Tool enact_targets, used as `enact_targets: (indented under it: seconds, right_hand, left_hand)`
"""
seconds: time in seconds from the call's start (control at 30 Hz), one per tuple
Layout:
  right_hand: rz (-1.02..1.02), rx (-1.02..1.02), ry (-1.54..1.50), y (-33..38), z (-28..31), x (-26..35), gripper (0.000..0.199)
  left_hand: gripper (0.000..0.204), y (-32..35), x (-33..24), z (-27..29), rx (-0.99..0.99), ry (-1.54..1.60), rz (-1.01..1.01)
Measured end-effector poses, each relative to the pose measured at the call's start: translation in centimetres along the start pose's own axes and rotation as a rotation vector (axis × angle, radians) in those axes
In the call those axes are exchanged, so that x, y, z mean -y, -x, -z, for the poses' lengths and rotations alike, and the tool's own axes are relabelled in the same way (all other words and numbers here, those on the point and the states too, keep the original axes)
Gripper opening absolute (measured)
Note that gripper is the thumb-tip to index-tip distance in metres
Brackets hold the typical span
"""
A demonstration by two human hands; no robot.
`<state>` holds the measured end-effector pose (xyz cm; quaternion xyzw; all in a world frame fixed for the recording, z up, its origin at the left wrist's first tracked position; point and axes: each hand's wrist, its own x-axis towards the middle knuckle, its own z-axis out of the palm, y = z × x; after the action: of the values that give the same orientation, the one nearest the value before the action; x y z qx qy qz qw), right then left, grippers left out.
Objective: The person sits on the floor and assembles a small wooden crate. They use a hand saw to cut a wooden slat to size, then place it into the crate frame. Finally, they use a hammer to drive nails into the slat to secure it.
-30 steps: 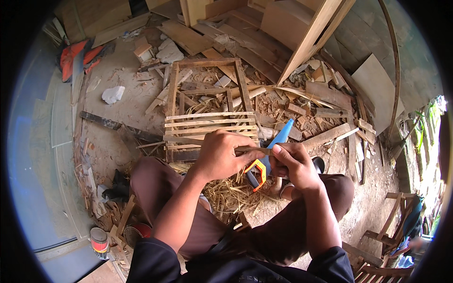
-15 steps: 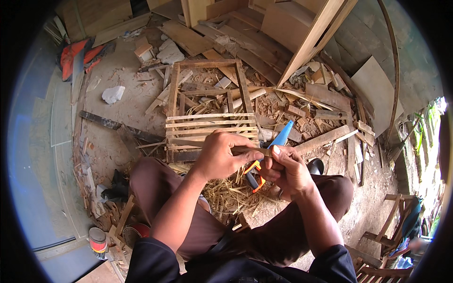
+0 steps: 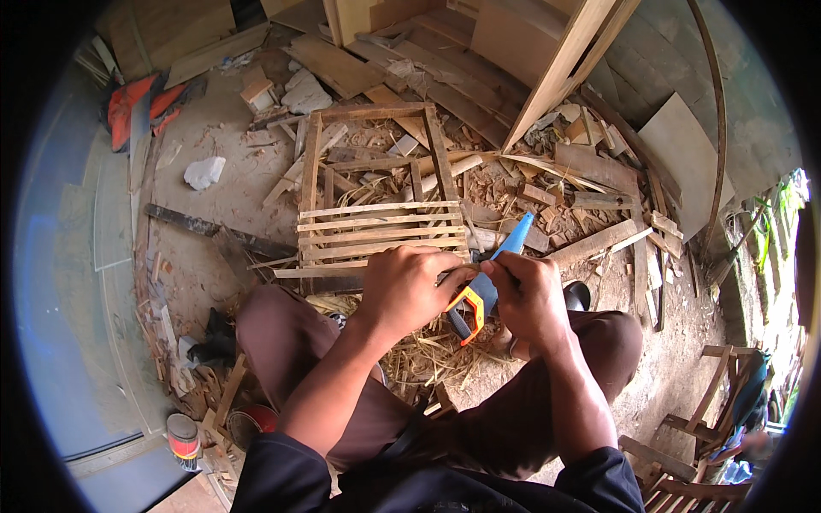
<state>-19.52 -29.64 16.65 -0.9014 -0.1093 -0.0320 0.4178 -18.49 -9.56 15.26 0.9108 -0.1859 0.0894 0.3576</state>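
Note:
In front of my lap my two hands are close together, both with bent fingers. My left hand [image 3: 409, 280] grips a short brown wooden strip [image 3: 469, 268], mostly hidden by the fingers. At its other end my right hand [image 3: 528, 291] pinches it between thumb and fingers. Just beyond and below them is a hand saw [image 3: 508, 240] with a blue blade and an orange and black handle; my right hand overlaps part of it. Past my hands lies a wooden frame [image 3: 440, 154], with several pale slats [image 3: 376, 223] across its near part.
Straw-like shavings [image 3: 419, 352] cover the floor between my legs. Wood offcuts [image 3: 539, 201] and boards [image 3: 590, 250] are strewn to the right. A white lump [image 3: 204, 173] and a dark beam [image 3: 184, 220] lie left. Near my left knee stand paint cans [image 3: 182, 436].
Both hands have turned and drawn closer together, so less of the strip shows between them. More of the saw's handle and blade is visible.

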Motion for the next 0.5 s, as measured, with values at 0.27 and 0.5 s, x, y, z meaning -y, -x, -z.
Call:
enact_targets:
  seconds: [0.27, 0.5]
  right_hand:
    - [0.033, -0.113, 0.099, 0.3, -0.5, 0.3, 0.021]
    - [-0.129, 0.148, -0.081, -0.3, 1.2, 0.4, 0.018]
  left_hand:
    - [0.021, -0.1, -0.4, -0.6, -0.056, 0.025, 0.032]
    - [0.018, -0.1, 0.2, -0.2, -0.017, 0.047, 0.064]
